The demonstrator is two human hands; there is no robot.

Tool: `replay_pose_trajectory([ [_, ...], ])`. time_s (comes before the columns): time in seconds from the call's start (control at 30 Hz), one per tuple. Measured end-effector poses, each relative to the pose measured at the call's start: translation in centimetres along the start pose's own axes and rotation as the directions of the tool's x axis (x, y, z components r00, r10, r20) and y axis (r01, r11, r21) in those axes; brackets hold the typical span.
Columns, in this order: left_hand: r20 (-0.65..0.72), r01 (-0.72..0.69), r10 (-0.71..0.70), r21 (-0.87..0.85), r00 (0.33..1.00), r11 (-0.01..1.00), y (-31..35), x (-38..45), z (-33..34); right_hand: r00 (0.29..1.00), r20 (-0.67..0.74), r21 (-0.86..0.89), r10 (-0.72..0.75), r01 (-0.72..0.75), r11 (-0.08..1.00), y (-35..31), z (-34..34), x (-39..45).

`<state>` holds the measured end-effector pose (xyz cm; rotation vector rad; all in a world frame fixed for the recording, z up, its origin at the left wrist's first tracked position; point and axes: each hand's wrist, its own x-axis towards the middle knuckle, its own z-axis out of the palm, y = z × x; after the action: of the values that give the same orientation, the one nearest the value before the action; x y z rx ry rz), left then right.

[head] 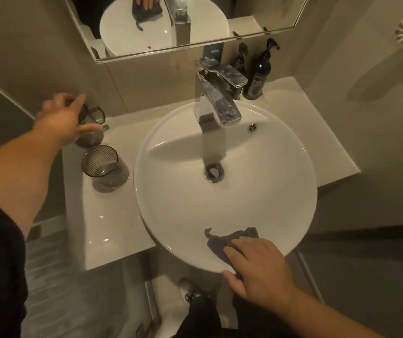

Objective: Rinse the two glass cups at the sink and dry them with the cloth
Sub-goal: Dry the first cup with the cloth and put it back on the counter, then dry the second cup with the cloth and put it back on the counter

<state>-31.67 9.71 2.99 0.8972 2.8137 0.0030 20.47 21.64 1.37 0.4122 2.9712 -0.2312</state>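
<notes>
My left hand (61, 118) reaches to the back left of the counter and grips a smoky glass cup (94, 115) with an angular rim, partly hidden by my fingers. A second glass cup (100, 162), ribbed and upright, stands on the counter just in front of it, beside the basin. My right hand (261, 267) holds the grey cloth (222, 242) on the near rim of the round white sink (171, 203), fingers on top and thumb below the rim.
A tall chrome faucet (217, 101) overhangs the basin above the drain (213, 172). Two dark pump bottles (258, 74) stand at the back right of the white counter (107, 228). A mirror (171, 25) hangs above, walls close in on both sides.
</notes>
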Motion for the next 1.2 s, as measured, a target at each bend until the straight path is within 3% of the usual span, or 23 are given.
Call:
replay_pose_trajectory([
  [0.23, 0.016, 0.009, -0.009, 0.027, 1.0, 1.0, 0.6, -0.9, -1.3, 1.0, -0.015, -0.008, 0.006, -0.007, 1.0, -0.2, 0.1, 0.0],
  [0.37, -0.127, 0.027, -0.033, -0.053, 0.991, 0.998, 1.0, -2.7, -2.5, 1.0, -0.023, 0.017, 0.012, -0.011, 1.0, 0.0, 0.4, -0.1],
  [0.47, -0.324, 0.069, -0.171, -0.305, 0.93, 0.95, 2.1, -6.2, -2.6, 1.0, -0.02, 0.025, 0.004, -0.003, 1.0, 0.0, 0.3, -0.2],
  [0.57, -0.388, 0.096, -0.416, -0.627, 0.822, 0.773, 4.2, -11.3, -1.2, 0.999, -0.044, 0.032, -0.01, 0.012, 0.999, 0.0, 0.1, -0.3],
  [0.67, -0.187, 0.195, -0.656, -0.864, 0.731, 0.464, 6.1, -16.2, 1.8, 0.998, -0.056, 0.037, -0.022, 0.024, 0.999, 0.2, 0.2, -0.5],
  [0.77, 0.023, 0.309, -0.677, -0.9, 0.736, 0.306, 6.9, -18.9, 4.9, 0.996, -0.074, 0.042, -0.046, 0.049, 0.998, 0.5, 0.3, -0.5],
  [0.93, 0.088, 0.319, -0.485, -0.851, 0.87, 0.417, 7.5, -18.1, 5.5, 0.998, -0.039, 0.045, -0.048, 0.05, 0.998, 0.6, 0.7, -0.5],
  [1.2, 0.107, 0.28, -0.477, -0.909, 0.872, 0.308, 7.9, -15.7, 7.3, 0.999, -0.023, 0.048, -0.041, 0.042, 0.998, 0.4, 0.2, -0.4],
])
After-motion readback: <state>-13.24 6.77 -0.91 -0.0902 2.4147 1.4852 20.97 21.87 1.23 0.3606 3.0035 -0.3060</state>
